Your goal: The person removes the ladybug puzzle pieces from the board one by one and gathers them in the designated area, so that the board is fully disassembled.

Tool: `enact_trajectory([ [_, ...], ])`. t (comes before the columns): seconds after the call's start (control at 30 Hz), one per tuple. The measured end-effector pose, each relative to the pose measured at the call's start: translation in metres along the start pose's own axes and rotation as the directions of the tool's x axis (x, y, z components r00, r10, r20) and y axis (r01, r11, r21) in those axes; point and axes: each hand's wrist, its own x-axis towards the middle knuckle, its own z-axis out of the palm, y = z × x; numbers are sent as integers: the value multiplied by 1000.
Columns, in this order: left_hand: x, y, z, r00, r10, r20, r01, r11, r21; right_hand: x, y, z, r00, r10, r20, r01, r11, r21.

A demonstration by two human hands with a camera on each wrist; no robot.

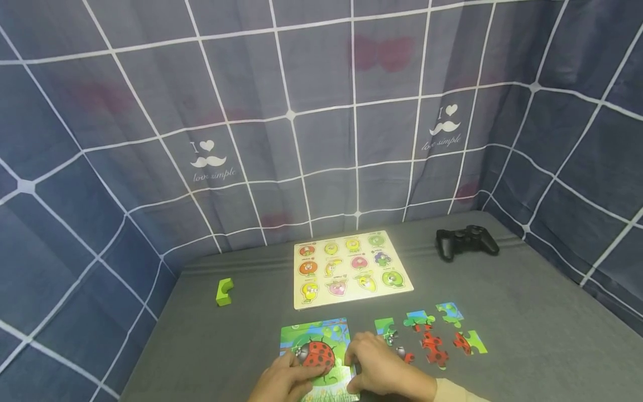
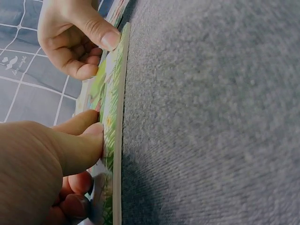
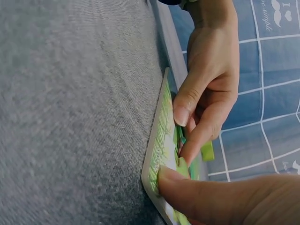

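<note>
The ladybug puzzle board (image 1: 296,332) lies flat at the front of the table. Across its lower left part rests my left hand (image 1: 287,377), index finger laid over the ladybug picture and thumb close by; in the left wrist view this thumb (image 2: 91,143) touches the printed surface. At the lower right, my right hand (image 1: 377,363) holds a green puzzle piece (image 3: 183,165) down against the board, with the thumb (image 3: 171,180) near the rounded corner. Much of this piece is hidden under the fingers. Loose ladybug pieces (image 1: 434,346) lie right of my right hand.
Behind the puzzle lies a wooden fruit board (image 1: 346,279). A green arch block (image 1: 223,292) sits at the left and a black game controller (image 1: 467,241) at the back right. Checked curtains (image 1: 321,139) enclose the grey table (image 1: 216,346) at the back and sides.
</note>
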Motion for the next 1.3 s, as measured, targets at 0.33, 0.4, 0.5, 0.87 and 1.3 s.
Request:
enact_trajectory([
  [0.33,0,-1,2,999,17,-32,-17,1000,13,-10,-4,4,999,48,12,-48,916,398],
  [0.4,0,-1,2,999,25,-33,-25,1000,13,-12,-5,6,999,42,29,-50,892,449],
  [0.5,-1,-1,1,999,24,-23,-24,1000,-1,-14,-7,9,999,29,38,-43,882,470],
  [0.87,0,-2,0,999,45,-25,-45,999,3,-13,-8,20,1000,-11,-2,11,987,162],
  [1.3,0,-7,-2,998,59,16,-59,998,-14,-36,15,-14,991,-73,-113,95,973,210],
])
